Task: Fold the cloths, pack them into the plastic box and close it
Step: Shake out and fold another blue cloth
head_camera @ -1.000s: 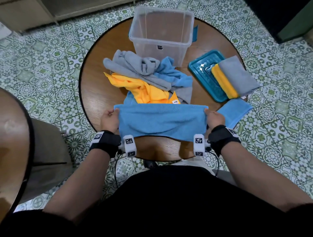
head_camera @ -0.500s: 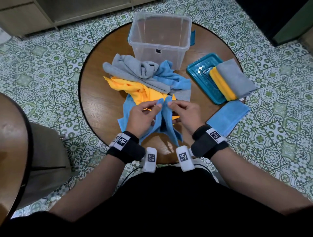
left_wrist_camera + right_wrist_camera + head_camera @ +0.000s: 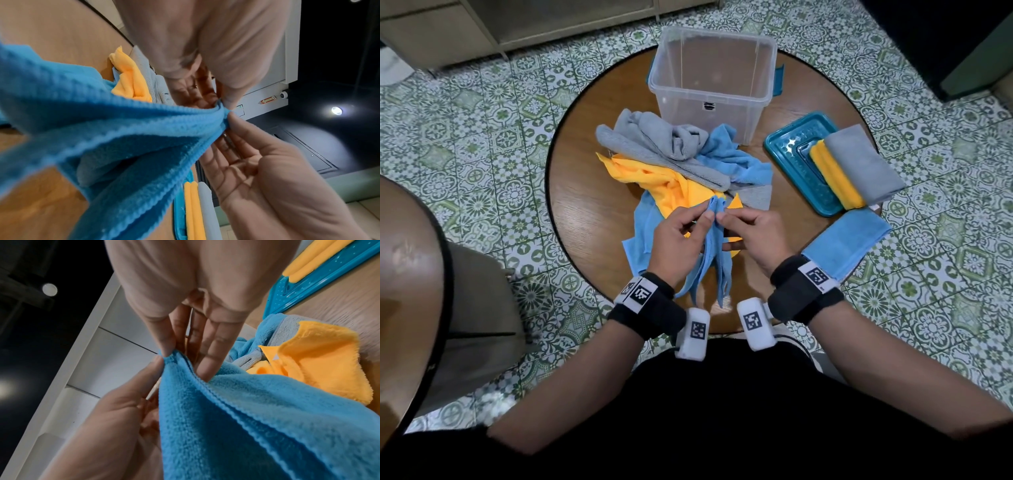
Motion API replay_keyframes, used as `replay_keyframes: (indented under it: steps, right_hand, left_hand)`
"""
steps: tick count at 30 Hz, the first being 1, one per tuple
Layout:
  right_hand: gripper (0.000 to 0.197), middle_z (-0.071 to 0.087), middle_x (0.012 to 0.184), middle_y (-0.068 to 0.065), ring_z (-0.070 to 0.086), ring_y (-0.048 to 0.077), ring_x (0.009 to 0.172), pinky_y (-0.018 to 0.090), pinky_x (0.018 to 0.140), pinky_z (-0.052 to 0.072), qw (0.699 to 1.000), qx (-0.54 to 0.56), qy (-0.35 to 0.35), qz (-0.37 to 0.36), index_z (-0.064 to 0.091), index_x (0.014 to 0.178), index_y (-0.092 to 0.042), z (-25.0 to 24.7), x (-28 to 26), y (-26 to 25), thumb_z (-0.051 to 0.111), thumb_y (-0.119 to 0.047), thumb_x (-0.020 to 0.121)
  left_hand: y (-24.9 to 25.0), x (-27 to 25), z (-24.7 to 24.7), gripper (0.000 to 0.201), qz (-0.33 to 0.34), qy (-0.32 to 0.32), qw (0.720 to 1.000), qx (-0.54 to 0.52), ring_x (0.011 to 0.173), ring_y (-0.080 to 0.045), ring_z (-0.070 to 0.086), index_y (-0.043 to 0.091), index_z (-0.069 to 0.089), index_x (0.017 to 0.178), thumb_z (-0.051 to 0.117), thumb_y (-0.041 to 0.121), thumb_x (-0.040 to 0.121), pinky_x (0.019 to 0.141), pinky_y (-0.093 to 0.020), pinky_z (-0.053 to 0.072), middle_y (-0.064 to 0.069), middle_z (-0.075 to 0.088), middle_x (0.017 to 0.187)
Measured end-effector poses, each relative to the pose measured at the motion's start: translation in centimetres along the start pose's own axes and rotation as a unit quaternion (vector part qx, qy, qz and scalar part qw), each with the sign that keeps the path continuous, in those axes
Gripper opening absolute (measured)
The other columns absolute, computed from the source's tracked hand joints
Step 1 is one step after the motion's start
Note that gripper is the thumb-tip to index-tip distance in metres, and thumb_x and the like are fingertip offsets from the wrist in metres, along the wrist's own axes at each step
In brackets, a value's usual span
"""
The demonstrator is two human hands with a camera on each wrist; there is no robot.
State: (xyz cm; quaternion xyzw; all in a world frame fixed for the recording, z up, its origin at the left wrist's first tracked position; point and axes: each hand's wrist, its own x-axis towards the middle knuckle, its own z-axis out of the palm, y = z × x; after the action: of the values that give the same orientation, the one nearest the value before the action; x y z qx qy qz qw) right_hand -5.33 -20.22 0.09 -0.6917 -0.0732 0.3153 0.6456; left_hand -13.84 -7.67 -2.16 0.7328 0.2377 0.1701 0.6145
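A blue cloth (image 3: 717,260) hangs doubled over the near edge of the round table. My left hand (image 3: 705,217) and right hand (image 3: 723,216) meet at its top and pinch its corners together. The left wrist view shows the pinched tip of the cloth (image 3: 223,112). In the right wrist view the right hand (image 3: 170,354) has the cloth's edge between thumb and fingers. The clear plastic box (image 3: 710,78) stands open and empty at the back. Its teal lid (image 3: 787,161) lies to the right, bearing a folded yellow cloth (image 3: 835,181) and a folded grey cloth (image 3: 863,161). A folded blue cloth (image 3: 846,243) lies at the table's right edge.
Unfolded cloths are heaped in front of the box: grey (image 3: 654,140), blue (image 3: 732,157), yellow (image 3: 671,185), with another blue one (image 3: 642,236) flat under them. The wooden table (image 3: 585,192) stands on a tiled floor. A second brown tabletop (image 3: 407,274) is close at my left.
One second ago the blue cloth was stretched wide between my hands. The hands have come together at the middle, and the cloth now hangs doubled between them.
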Motion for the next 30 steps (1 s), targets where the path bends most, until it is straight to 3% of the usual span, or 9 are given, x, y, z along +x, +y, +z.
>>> replay_keyframes:
  steps: [2,7,12,16,20,23,27,29,30]
  right_hand:
    - [0.017,0.075,0.088,0.011,0.073,0.025,0.08,0.033,0.062,0.058,1.0,0.001,0.002,-0.003,0.076,0.092,-0.007,-0.2,0.0,-0.2,0.068,-0.022,0.092]
    - [0.04,0.072,0.097,0.022,0.07,0.032,0.083,0.035,0.061,0.057,0.999,0.017,-0.024,0.013,0.072,0.097,-0.002,-1.2,0.0,-0.4,0.073,-0.04,0.082]
    - [0.032,0.073,0.095,0.02,0.071,0.027,0.083,0.036,0.066,0.059,0.999,0.024,-0.017,0.031,0.071,0.093,-0.006,-1.5,0.2,0.0,0.08,-0.032,0.076]
    - [0.006,0.071,0.081,0.01,0.067,0.021,0.073,0.033,0.064,0.056,0.999,0.0,0.007,0.035,0.068,0.081,-0.009,-1.4,0.6,-0.1,0.069,-0.009,0.087]
    - [0.02,0.053,0.066,0.001,0.052,0.014,0.064,0.028,0.06,0.046,0.999,-0.015,0.049,0.016,0.056,0.068,-0.014,-0.9,0.9,-0.9,0.057,-0.006,0.086]
    - [0.018,0.038,0.069,0.003,0.039,0.015,0.067,0.03,0.062,0.033,0.997,0.023,0.079,-0.005,0.043,0.064,-0.017,-0.3,0.8,-2.3,0.05,-0.012,0.079]
    - [0.019,0.044,0.085,0.005,0.04,0.018,0.081,0.037,0.074,0.033,0.995,0.034,0.096,-0.009,0.049,0.082,-0.016,-0.5,1.0,-3.5,0.051,-0.031,0.071]
    - [0.012,0.044,0.075,0.001,0.038,0.017,0.077,0.038,0.073,0.03,0.994,0.022,0.102,-0.01,0.047,0.069,-0.019,-0.7,1.0,-4.3,0.05,-0.024,0.079]
    - [0.028,0.044,0.066,-0.007,0.038,0.013,0.073,0.036,0.071,0.029,0.994,0.018,0.107,-0.006,0.045,0.058,-0.023,-1.0,1.1,-4.5,0.047,-0.017,0.085]
  left_hand:
    - [0.1,-0.1,-0.1,0.029,-0.029,-0.053,0.997,-0.048,0.087,-0.011,0.065,0.016,0.063,0.127,0.051,0.014,0.101,0.082,-0.038,0.057,0.002,0.065,0.1]
    - [-0.2,0.4,-0.6,0.04,-0.034,-0.146,0.987,-0.063,0.083,-0.003,0.062,0.008,0.053,0.135,0.044,-0.007,0.099,0.084,-0.018,0.05,-0.005,0.063,0.101]
    - [-1.2,0.5,-1.1,0.042,0.031,-0.169,0.985,0.015,0.095,0.0,0.057,0.028,0.057,0.129,0.048,0.0,0.099,0.095,-0.017,0.044,-0.002,0.056,0.1]
    - [-2.3,0.4,-1.4,0.048,0.029,-0.172,0.984,0.036,0.091,-0.007,0.05,0.047,0.055,0.127,0.053,0.008,0.099,0.079,-0.013,0.042,-0.007,0.05,0.107]
    - [-3.2,0.1,-1.0,0.037,-0.007,-0.101,0.995,0.002,0.084,-0.007,0.053,0.035,0.063,0.121,0.062,0.01,0.095,0.072,-0.018,0.046,-0.005,0.057,0.11]
    - [-4.5,0.9,-1.3,0.027,-0.081,-0.005,0.997,0.001,0.101,-0.01,0.058,0.036,0.06,0.111,0.069,0.022,0.09,0.084,-0.025,0.047,0.002,0.06,0.121]
    - [-5.4,2.1,-2.3,0.034,-0.171,-0.002,0.983,-0.061,0.124,-0.018,0.053,0.032,0.057,0.108,0.072,0.044,0.08,0.107,-0.036,0.043,-0.003,0.059,0.13]
    - [-5.0,2.4,-2.7,0.041,-0.15,-0.017,0.982,-0.11,0.122,-0.019,0.057,0.027,0.061,0.111,0.071,0.046,0.076,0.109,-0.044,0.042,-0.003,0.064,0.124]
    - [-4.4,2.5,-2.9,0.042,-0.135,-0.03,0.981,-0.134,0.122,-0.019,0.058,0.023,0.061,0.116,0.071,0.041,0.079,0.109,-0.044,0.043,-0.004,0.065,0.125]
